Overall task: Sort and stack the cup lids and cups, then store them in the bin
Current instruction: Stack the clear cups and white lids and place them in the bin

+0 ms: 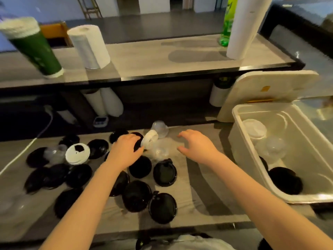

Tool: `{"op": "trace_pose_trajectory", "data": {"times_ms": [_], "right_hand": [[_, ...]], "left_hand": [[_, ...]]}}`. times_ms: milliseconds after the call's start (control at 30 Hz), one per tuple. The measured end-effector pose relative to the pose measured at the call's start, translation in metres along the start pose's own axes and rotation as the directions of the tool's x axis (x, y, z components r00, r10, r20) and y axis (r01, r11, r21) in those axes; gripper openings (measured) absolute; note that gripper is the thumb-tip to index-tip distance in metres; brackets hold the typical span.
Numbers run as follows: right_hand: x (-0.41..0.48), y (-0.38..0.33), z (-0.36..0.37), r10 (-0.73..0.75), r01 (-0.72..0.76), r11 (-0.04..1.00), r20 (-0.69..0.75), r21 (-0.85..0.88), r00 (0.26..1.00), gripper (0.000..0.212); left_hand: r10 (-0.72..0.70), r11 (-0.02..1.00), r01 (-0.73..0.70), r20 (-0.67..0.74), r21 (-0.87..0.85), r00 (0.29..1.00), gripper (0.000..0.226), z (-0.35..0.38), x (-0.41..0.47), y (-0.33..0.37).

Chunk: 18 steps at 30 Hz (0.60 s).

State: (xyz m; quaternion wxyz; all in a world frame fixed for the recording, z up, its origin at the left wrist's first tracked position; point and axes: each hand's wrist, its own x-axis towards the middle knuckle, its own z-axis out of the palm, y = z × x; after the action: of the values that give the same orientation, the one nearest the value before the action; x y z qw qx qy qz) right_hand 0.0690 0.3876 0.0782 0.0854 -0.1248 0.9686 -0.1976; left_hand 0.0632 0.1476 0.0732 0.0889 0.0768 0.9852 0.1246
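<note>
Several black lids (pixel 164 173) lie scattered over the grey counter (pixel 201 199). My left hand (pixel 125 150) holds a white lid (pixel 150 140) tilted on edge, together with a black lid under the fingers. Just right of it, my right hand (pixel 197 146) hovers with fingers spread and loosely curved, holding nothing. A second white lid (pixel 77 153) lies to the left among the black ones. Clear domed lids sit behind the white lid (pixel 160 129) and below it (pixel 159 151). The white bin (pixel 252 170) at right holds a white lid, clear lids and black lids.
The bin's cover (pixel 266 91) leans upright behind it. On the raised shelf stand a green cup sleeve (pixel 36 49), a paper towel roll (pixel 89 46), a tall white roll (pixel 246 27) and a green bottle (pixel 228 24). A white cable (pixel 27 147) crosses the counter's left end.
</note>
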Motion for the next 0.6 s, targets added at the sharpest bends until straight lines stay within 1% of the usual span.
{"op": "trace_pose_trajectory", "data": {"times_ms": [67, 200, 300, 400, 467, 600], "right_hand": [[0.013, -0.014, 0.02, 0.031, -0.033, 0.999, 0.075, 0.024, 0.997, 0.05], [0.038, -0.032, 0.055, 0.092, -0.101, 0.994, 0.208, 0.032, 0.974, 0.065], [0.058, -0.043, 0.077, 0.199, -0.209, 0.978, 0.238, 0.015, 0.951, 0.082], [0.072, -0.047, 0.092, 0.274, -0.3, 0.952, 0.26, 0.064, 0.926, 0.097], [0.076, -0.047, 0.1, 0.286, -0.325, 0.939, 0.268, 0.113, 0.92, 0.098], [0.072, -0.046, 0.105, 0.291, -0.331, 0.905, 0.177, 0.266, 0.94, 0.081]], "left_hand": [[-0.098, 0.995, 0.099, 0.079, -0.011, 0.992, 0.055, 0.007, -0.003, -0.027], [-0.182, 0.977, 0.202, 0.215, -0.075, 0.96, 0.061, 0.019, 0.002, -0.06], [-0.18, 0.977, 0.206, 0.302, -0.056, 0.936, 0.063, 0.029, 0.009, -0.068], [-0.158, 0.976, 0.196, 0.307, -0.096, 0.938, 0.061, 0.036, 0.016, -0.067], [-0.14, 0.969, 0.192, 0.298, -0.154, 0.944, 0.059, 0.038, 0.022, -0.066], [-0.095, 0.946, 0.174, 0.279, -0.273, 0.956, 0.053, 0.039, 0.032, -0.059]]}}
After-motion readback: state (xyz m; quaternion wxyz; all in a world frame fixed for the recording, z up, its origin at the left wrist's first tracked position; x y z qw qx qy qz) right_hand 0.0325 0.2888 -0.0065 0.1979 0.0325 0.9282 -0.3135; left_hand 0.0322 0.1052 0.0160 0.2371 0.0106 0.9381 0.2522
